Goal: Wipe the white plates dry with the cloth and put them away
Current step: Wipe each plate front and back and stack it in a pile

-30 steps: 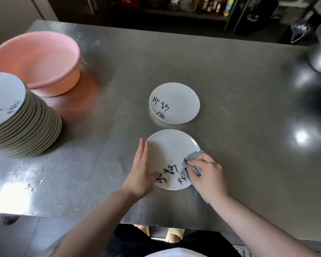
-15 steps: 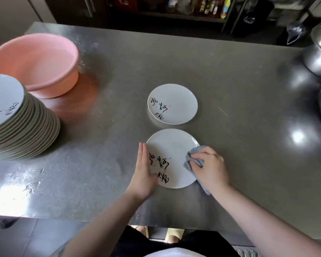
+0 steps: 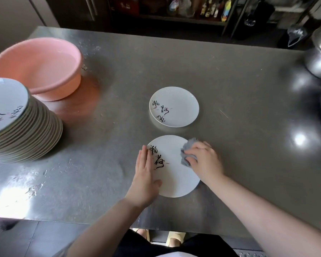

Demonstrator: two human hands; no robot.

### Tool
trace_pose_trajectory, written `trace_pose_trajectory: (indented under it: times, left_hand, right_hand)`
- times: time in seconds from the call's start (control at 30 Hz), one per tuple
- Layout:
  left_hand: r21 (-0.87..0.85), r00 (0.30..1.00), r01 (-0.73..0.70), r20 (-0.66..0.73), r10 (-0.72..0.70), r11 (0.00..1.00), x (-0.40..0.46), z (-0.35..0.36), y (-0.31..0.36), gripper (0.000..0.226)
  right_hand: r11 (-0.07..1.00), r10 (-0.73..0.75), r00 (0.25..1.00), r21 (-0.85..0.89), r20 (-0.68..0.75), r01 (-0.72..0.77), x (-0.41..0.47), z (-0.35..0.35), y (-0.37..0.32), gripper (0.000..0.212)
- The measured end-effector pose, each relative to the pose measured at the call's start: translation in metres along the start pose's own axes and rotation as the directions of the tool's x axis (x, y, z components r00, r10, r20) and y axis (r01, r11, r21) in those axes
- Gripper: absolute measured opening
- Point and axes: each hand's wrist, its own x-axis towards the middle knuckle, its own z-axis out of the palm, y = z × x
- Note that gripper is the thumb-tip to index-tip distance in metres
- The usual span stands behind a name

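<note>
A round white plate with black brush lettering [image 3: 174, 169] is wiped on a brushed stainless-steel worktop [image 3: 248, 127], near its front edge. The plate is steadied at its left rim by the left hand [image 3: 145, 173], laid flat with fingers together and thumb resting on the glaze, gripping nothing. A crumpled grey cloth [image 3: 188, 152] is clamped under the curled fingers of the right hand [image 3: 204, 160] and pressed to the plate's upper right. The step is judged best done with overlapping circular passes carried out to the rim, the plate being turned beneath the flat hand so no wet patch is missed. A second lettered white plate [image 3: 174, 106] lies just beyond; a tall stack of matching plates [image 3: 24, 125] and a pink plastic basin [image 3: 39, 65] are seen at the left.
</note>
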Motion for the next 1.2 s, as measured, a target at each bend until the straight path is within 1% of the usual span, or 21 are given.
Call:
trace_pose_trajectory:
  times: [0.07,0.13,0.2,0.27,0.33,0.37,0.4,0.47,0.5,0.53,0.6,0.7,0.77,0.87,1.0,1.07,1.13,1.17,1.2]
  left_hand:
    - [-0.007,1.000,-0.005,-0.005,0.005,1.000,0.002,0.001,-0.002,0.102]
    - [-0.016,1.000,-0.008,-0.017,0.008,1.000,0.003,0.001,-0.003,0.103]
    - [-0.015,0.999,-0.027,-0.019,0.027,1.000,0.003,0.001,-0.003,0.102]
    - [-0.006,0.999,-0.048,-0.014,0.048,0.999,0.003,0.000,-0.004,0.101]
    - [-0.004,0.998,-0.060,-0.036,0.060,0.998,0.003,-0.003,-0.003,0.098]
    - [0.004,0.994,-0.084,-0.065,0.084,0.996,0.001,-0.006,-0.002,0.095]
    - [0.033,0.986,-0.130,-0.106,0.132,0.991,-0.002,-0.009,-0.002,0.089]
    - [0.094,0.946,-0.239,-0.201,0.254,0.966,-0.009,-0.017,-0.002,0.072]
    - [0.092,0.930,-0.275,-0.226,0.289,0.957,-0.012,-0.021,-0.002,0.064]
    - [0.079,0.925,-0.302,-0.217,0.312,0.950,-0.014,-0.024,-0.002,0.056]
    - [0.106,0.921,-0.361,-0.115,0.372,0.926,-0.018,-0.026,-0.004,0.045]
    - [0.196,0.897,-0.441,0.077,0.435,0.876,-0.022,-0.022,-0.007,0.048]
    - [0.228,0.874,-0.485,0.109,0.473,0.844,-0.021,-0.017,-0.007,0.047]
    - [0.284,0.830,-0.546,0.055,0.555,0.788,-0.017,-0.012,-0.007,0.036]
    - [0.384,0.750,-0.617,0.025,0.661,0.686,-0.018,-0.010,-0.011,0.020]
    - [0.409,0.711,-0.641,-0.002,0.703,0.649,-0.019,-0.013,-0.009,0.027]
    - [0.378,0.688,-0.650,-0.077,0.722,0.660,-0.020,-0.018,-0.002,0.028]
    - [0.340,0.712,-0.622,-0.129,0.691,0.705,-0.021,-0.022,0.006,0.027]
    - [0.270,0.767,-0.554,-0.203,0.609,0.788,-0.020,-0.028,0.016,0.026]
  right_hand:
    - [0.999,0.023,1.000,-0.031,0.008,-0.023,0.018,0.006,-0.010,0.022]
    - [1.000,0.023,1.000,0.020,0.008,-0.023,0.029,0.015,-0.025,0.026]
    - [0.994,-0.060,0.997,0.095,0.040,0.056,0.030,0.023,-0.040,0.032]
    - [0.980,-0.164,0.980,0.131,0.112,0.150,0.027,0.028,-0.049,0.036]
    - [0.979,-0.177,0.966,0.136,0.188,0.153,0.029,0.024,-0.051,0.035]
    - [0.981,-0.158,0.970,0.141,0.185,0.133,0.031,0.019,-0.050,0.033]
    - [0.981,-0.124,0.982,0.167,0.141,0.100,0.032,0.013,-0.048,0.032]
    - [0.960,-0.017,1.000,0.278,-0.021,0.023,0.029,-0.005,-0.042,0.028]
    - [0.944,0.026,0.994,0.329,-0.103,0.010,0.025,-0.013,-0.038,0.026]
    - [0.936,0.046,0.986,0.351,-0.160,0.013,0.019,-0.021,-0.033,0.025]
    - [0.933,0.064,0.978,0.360,-0.197,0.011,0.003,-0.028,-0.024,0.024]
    - [0.904,0.142,0.968,0.425,-0.205,-0.042,-0.023,-0.024,-0.013,0.023]
    - [0.872,0.194,0.965,0.483,-0.178,-0.086,-0.038,-0.018,-0.010,0.024]
    - [0.853,0.224,0.962,0.508,-0.158,-0.115,-0.051,-0.013,-0.007,0.025]
    - [0.830,0.232,0.956,0.549,-0.180,-0.098,-0.053,-0.024,-0.013,0.024]
    - [0.817,0.233,0.946,0.573,-0.227,-0.064,-0.051,-0.037,-0.016,0.025]
    - [0.808,0.240,0.923,0.589,-0.300,-0.019,-0.050,-0.053,-0.018,0.025]
    - [0.803,0.249,0.905,0.596,-0.345,0.006,-0.049,-0.063,-0.017,0.024]
    - [0.795,0.259,0.884,0.606,-0.389,0.034,-0.048,-0.073,-0.017,0.024]
